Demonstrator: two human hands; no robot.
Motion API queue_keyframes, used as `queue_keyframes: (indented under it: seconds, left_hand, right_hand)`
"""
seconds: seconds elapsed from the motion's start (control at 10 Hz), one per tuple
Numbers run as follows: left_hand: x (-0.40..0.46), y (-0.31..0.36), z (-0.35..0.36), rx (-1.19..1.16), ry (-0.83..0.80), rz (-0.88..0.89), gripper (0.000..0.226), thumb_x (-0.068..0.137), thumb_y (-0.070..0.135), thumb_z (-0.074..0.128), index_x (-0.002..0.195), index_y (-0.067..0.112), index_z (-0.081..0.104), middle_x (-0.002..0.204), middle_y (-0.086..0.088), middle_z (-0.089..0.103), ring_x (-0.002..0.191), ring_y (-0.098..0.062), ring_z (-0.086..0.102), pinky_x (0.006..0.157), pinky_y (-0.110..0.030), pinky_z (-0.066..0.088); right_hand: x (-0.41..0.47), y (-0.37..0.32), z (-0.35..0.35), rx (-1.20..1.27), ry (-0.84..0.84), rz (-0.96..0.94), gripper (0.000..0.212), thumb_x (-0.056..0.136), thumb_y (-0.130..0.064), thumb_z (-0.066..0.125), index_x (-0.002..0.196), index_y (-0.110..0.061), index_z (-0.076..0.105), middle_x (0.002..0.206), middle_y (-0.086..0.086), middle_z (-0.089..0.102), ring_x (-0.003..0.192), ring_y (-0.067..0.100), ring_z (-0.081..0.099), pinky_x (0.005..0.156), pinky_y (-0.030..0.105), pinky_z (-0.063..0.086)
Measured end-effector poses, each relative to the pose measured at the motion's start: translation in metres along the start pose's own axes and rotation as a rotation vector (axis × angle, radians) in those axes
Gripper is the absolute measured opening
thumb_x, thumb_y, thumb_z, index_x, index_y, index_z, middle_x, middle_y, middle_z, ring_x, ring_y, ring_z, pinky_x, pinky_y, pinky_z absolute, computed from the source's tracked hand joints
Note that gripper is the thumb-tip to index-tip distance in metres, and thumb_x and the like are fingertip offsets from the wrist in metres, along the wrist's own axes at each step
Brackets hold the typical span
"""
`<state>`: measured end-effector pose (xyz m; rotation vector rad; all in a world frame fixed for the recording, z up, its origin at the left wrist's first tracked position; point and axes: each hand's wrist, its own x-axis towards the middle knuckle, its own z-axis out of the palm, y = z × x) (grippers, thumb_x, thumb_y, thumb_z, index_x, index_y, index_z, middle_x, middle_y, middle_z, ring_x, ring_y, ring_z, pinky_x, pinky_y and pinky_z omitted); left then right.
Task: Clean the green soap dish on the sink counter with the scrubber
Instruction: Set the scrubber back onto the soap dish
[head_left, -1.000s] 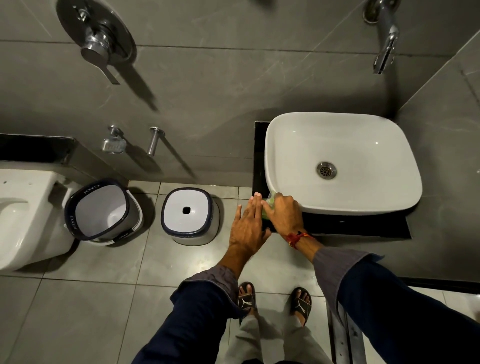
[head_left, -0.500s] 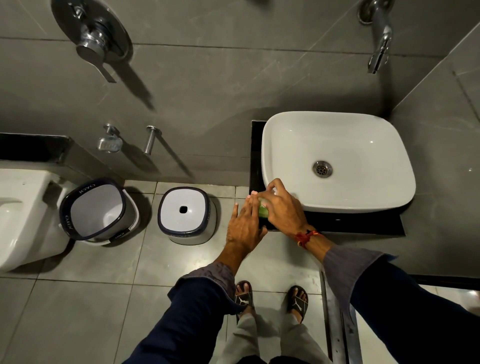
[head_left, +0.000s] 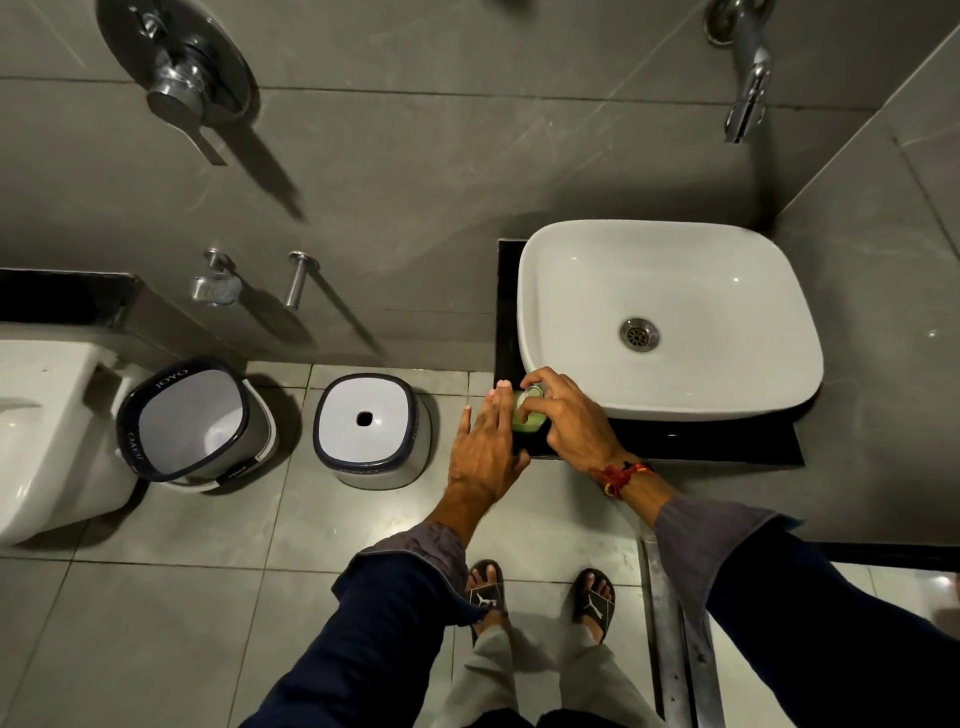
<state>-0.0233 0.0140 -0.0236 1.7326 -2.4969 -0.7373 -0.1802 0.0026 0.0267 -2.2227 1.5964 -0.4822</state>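
Two hands met at the black counter's (head_left: 675, 441) near-left corner.
I saw the left hand (head_left: 485, 452) flat, fingers together, beside the green soap dish (head_left: 524, 418); the right hand (head_left: 569, 421) curled over it, scrubber unclear.

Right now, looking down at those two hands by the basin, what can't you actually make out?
- Green soap dish, head view: mostly covered by both hands; its shape is unclear.
- Scrubber: too small to tell apart under the right hand.
- Left hand: whether it touches the dish is hidden.
- Toilet: cut off by the left edge.
- Wall tap: its base is cut off at the top.
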Motion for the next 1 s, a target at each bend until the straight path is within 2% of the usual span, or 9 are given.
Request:
queue_keyframes:
  seconds: [0.1, 0.2, 0.3, 0.4, 0.5, 0.6, 0.7, 0.8, 1.0]
  left_hand:
    - [-0.002, -0.002, 0.001, -0.047, -0.002, 0.006, 0.093, 0.099, 0.041, 0.056, 0.161, 0.013, -0.007, 0.172, -0.003, -0.003, 0.159, -0.022, 0.002, 0.129, -0.051, 0.011]
    - [-0.004, -0.003, 0.002, -0.233, 0.000, -0.019, 0.095, 0.097, 0.035, 0.060, 0.161, 0.012, -0.007, 0.172, -0.006, 0.006, 0.158, -0.024, 0.009, 0.127, -0.052, 0.016]
    - [-0.008, -0.004, 0.006, -0.381, 0.014, -0.046, 0.091, 0.098, 0.032, 0.061, 0.161, 0.008, 0.000, 0.168, -0.013, 0.020, 0.152, -0.033, 0.027, 0.122, -0.053, 0.028]
    - [-0.007, -0.003, 0.006, -0.454, 0.030, -0.086, 0.083, 0.098, 0.021, 0.058, 0.161, 0.009, 0.005, 0.163, -0.014, 0.034, 0.144, -0.037, 0.040, 0.116, -0.052, 0.038]
    - [-0.003, -0.004, 0.003, -0.502, 0.034, -0.124, 0.076, 0.101, 0.015, 0.051, 0.161, 0.008, 0.004, 0.159, -0.017, 0.040, 0.140, -0.039, 0.046, 0.112, -0.049, 0.043]
    - [0.003, -0.006, -0.005, -0.543, 0.031, -0.151, 0.073, 0.103, 0.012, 0.046, 0.160, 0.003, 0.001, 0.160, -0.022, 0.037, 0.142, -0.039, 0.043, 0.113, -0.041, 0.039]
    - [0.013, -0.010, -0.009, -0.569, 0.037, -0.144, 0.073, 0.103, 0.008, 0.046, 0.159, -0.002, 0.000, 0.158, -0.026, 0.038, 0.142, -0.040, 0.043, 0.112, -0.039, 0.038]
    - [0.017, -0.015, -0.015, -0.547, 0.014, -0.149, 0.073, 0.103, 0.008, 0.046, 0.159, -0.002, 0.000, 0.154, -0.026, 0.043, 0.136, -0.040, 0.049, 0.107, -0.036, 0.041]
    - [0.022, -0.021, -0.019, -0.509, -0.025, -0.110, 0.074, 0.101, 0.007, 0.046, 0.159, -0.002, 0.002, 0.152, -0.028, 0.045, 0.134, -0.043, 0.051, 0.110, -0.043, 0.043]
  right_hand:
    - [-0.019, -0.001, 0.010, 0.121, 0.124, 0.046, 0.061, 0.072, 0.021, 0.059, 0.117, -0.020, 0.068, 0.137, 0.005, 0.045, 0.115, 0.023, 0.051, 0.090, 0.027, 0.054]
    - [-0.045, -0.011, 0.034, 0.411, 0.361, 0.448, 0.069, 0.076, 0.022, 0.049, 0.134, -0.015, 0.056, 0.131, 0.006, 0.050, 0.112, 0.021, 0.057, 0.092, 0.022, 0.052]
    - [-0.049, -0.016, 0.050, 0.729, 0.228, 0.698, 0.071, 0.080, 0.024, 0.046, 0.143, -0.007, 0.044, 0.142, 0.011, 0.051, 0.128, 0.024, 0.052, 0.105, 0.028, 0.045]
    - [-0.033, -0.015, 0.050, 0.844, 0.117, 0.672, 0.075, 0.079, 0.023, 0.043, 0.144, -0.013, 0.043, 0.133, -0.006, 0.053, 0.127, 0.011, 0.049, 0.094, 0.004, 0.039]
    - [-0.021, -0.011, 0.052, 0.810, 0.102, 0.678, 0.071, 0.080, 0.017, 0.047, 0.143, -0.015, 0.046, 0.127, -0.013, 0.055, 0.123, 0.006, 0.051, 0.093, 0.004, 0.037]
    - [-0.014, -0.011, 0.052, 0.776, 0.062, 0.670, 0.070, 0.081, 0.016, 0.049, 0.144, -0.016, 0.045, 0.124, -0.013, 0.055, 0.120, 0.004, 0.049, 0.099, 0.013, 0.037]
    - [-0.007, -0.011, 0.053, 0.798, 0.039, 0.655, 0.073, 0.081, 0.018, 0.048, 0.146, -0.015, 0.040, 0.129, -0.006, 0.055, 0.126, 0.010, 0.046, 0.107, 0.023, 0.034]
    - [-0.002, -0.014, 0.053, 0.798, 0.032, 0.665, 0.074, 0.082, 0.017, 0.049, 0.148, -0.014, 0.037, 0.141, 0.006, 0.053, 0.133, 0.020, 0.046, 0.109, 0.026, 0.033]
    - [0.000, -0.011, 0.055, 0.776, 0.045, 0.644, 0.076, 0.083, 0.014, 0.052, 0.149, -0.018, 0.034, 0.148, 0.010, 0.047, 0.137, 0.025, 0.043, 0.116, 0.040, 0.034]
